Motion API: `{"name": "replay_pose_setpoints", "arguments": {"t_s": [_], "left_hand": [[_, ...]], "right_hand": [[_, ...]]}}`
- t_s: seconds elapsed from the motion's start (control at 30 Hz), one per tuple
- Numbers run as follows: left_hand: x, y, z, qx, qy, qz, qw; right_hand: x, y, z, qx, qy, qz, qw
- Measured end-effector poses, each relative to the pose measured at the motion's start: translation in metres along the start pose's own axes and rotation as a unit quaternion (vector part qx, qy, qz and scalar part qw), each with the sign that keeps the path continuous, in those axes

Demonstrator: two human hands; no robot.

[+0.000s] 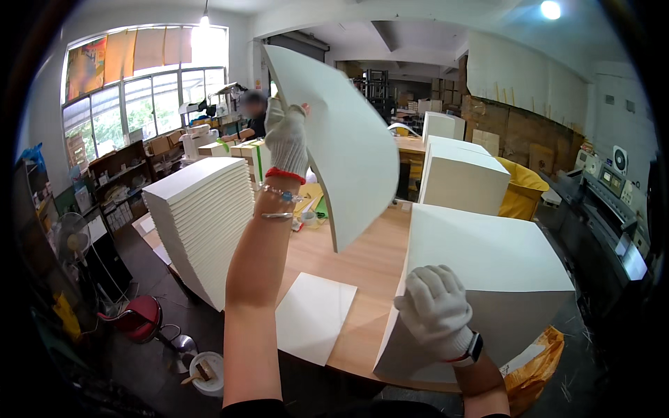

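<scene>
My left hand (286, 136), in a white knit glove with a red cuff, is raised over the table. It is closed on the left edge of a sheaf of white paper (348, 132), which hangs upright and bows to the right. My right hand (437, 306), gloved too, rests against the near left part of a tall white paper stack (488, 254). Its fingers are curled and the fingertips hidden, so I cannot make out what they grip. One flat white sheet (317, 317) lies on the wooden table (373, 240) between my arms.
At the left stands a tall stack of layered white sheaves (202, 216). More white stacks (463, 174) stand beyond the right one, by a yellow bin (521, 187). On the floor are a red stool (143, 317) and a bucket with a brush (207, 374). A person (255, 115) is behind the table.
</scene>
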State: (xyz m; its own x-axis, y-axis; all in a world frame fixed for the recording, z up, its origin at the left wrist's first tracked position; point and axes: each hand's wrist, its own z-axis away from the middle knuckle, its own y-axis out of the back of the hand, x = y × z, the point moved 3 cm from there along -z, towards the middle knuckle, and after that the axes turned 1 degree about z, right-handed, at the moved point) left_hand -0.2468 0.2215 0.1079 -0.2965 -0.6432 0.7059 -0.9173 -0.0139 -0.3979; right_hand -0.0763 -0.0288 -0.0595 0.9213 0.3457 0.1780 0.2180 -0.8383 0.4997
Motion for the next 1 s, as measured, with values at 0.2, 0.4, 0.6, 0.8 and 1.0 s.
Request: {"name": "replay_pose_setpoints", "arguments": {"t_s": [0.2,0.4,0.6,0.8,1.0], "left_hand": [[-0.027,0.046,0.086,-0.037,-0.166,0.032,0.985],[-0.099,0.049,0.205,-0.086,-0.408,-0.225,0.881],[-0.204,0.086,0.247,-0.145,-0.253,-0.390,0.873],[-0.340,0.240,0.290,-0.207,0.019,-0.422,0.882],[-0.332,0.419,0.279,-0.199,0.245,-0.652,0.689]], "right_hand": [[-0.044,-0.043,-0.003,0.033,-0.100,-0.219,0.970],[-0.061,-0.272,0.153,-0.162,-0.282,-0.618,0.715],[-0.085,-0.370,0.295,-0.067,-0.618,-0.730,0.284],[-0.103,-0.402,0.288,-0.245,-0.664,-0.561,0.430],[-0.110,-0.356,0.252,-0.310,-0.590,-0.444,0.600]]}}
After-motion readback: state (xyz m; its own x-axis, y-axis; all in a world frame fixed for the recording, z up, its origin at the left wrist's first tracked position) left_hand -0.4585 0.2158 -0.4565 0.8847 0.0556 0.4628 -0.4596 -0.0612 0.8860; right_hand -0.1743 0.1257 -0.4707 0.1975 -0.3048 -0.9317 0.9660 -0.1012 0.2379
